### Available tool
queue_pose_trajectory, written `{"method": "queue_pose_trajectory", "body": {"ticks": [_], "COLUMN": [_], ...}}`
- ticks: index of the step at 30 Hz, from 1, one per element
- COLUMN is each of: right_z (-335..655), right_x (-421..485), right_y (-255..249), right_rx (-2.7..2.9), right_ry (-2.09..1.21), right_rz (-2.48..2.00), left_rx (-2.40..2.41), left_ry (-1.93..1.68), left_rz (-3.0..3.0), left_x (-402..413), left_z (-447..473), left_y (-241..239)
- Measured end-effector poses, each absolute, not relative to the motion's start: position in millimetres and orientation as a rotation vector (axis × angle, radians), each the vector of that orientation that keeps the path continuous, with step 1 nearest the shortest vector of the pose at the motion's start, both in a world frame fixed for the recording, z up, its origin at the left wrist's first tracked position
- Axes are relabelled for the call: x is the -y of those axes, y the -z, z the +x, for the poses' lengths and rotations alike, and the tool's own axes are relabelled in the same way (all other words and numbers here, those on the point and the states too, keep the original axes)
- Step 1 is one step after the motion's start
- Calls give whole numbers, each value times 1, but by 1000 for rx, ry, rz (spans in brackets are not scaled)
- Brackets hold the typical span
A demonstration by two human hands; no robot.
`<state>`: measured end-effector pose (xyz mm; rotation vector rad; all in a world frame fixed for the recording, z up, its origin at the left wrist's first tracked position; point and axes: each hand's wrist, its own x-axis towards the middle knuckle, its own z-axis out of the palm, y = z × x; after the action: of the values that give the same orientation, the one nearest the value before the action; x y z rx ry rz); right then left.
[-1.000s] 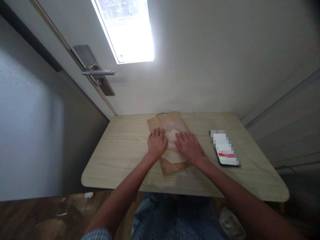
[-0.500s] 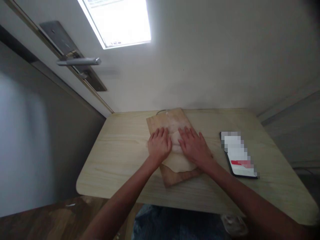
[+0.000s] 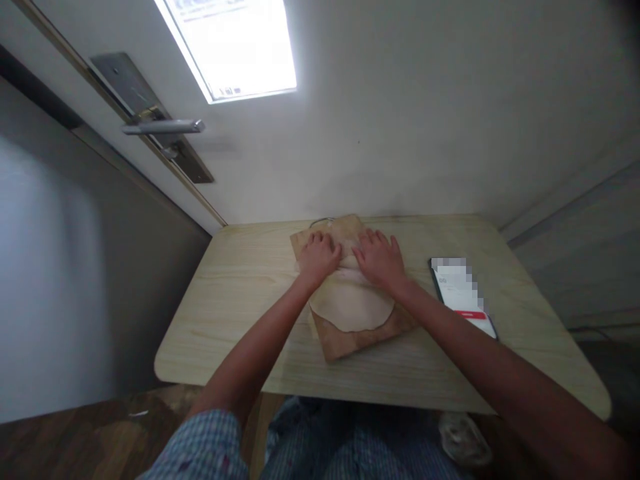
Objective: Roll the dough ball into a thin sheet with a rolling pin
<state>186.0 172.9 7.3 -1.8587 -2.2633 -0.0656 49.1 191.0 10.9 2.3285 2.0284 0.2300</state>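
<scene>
A thin, pale sheet of dough [image 3: 353,312] lies on a wooden board [image 3: 345,345], which is turned slightly on the table. Both palms rest over the far part of the dough. My left hand [image 3: 319,257] is at the board's left side, fingers stretched forward. To its right, my right hand [image 3: 381,260] lies with its fingers spread towards the far edge. Between the hands runs a paler band across the dough; whether it is a fold or something under the palms, I cannot tell.
A phone [image 3: 463,293] with a lit screen lies on the light wood table [image 3: 230,300], right of the board. Behind the table stands a door with a metal handle [image 3: 165,127] and a bright window [image 3: 245,53].
Both hands have slid forward, away from me, along the board. More of the dough's near part now shows. My view has shifted slightly, and a checked sleeve has come into sight.
</scene>
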Motion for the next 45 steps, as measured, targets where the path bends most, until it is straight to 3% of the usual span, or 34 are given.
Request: {"method": "queue_pose_trajectory", "body": {"ticks": [12, 28, 40, 45], "right_z": [173, 181, 165, 164], "right_x": [-84, -166, -82, -88], "right_y": [2, -3, 1, 3], "right_rx": [2241, 2246, 2283, 2289], "right_ry": [147, 58, 100, 78], "right_rz": [-1776, -1905, -1714, -1730], "left_rx": [-2120, -2026, -2010, -2073], "left_ry": [-363, -293, -299, -277], "left_rz": [2493, 2337, 2525, 2473], "left_x": [-98, -197, -102, -108], "left_z": [33, 60, 33, 37], "left_y": [1, -2, 0, 2]}}
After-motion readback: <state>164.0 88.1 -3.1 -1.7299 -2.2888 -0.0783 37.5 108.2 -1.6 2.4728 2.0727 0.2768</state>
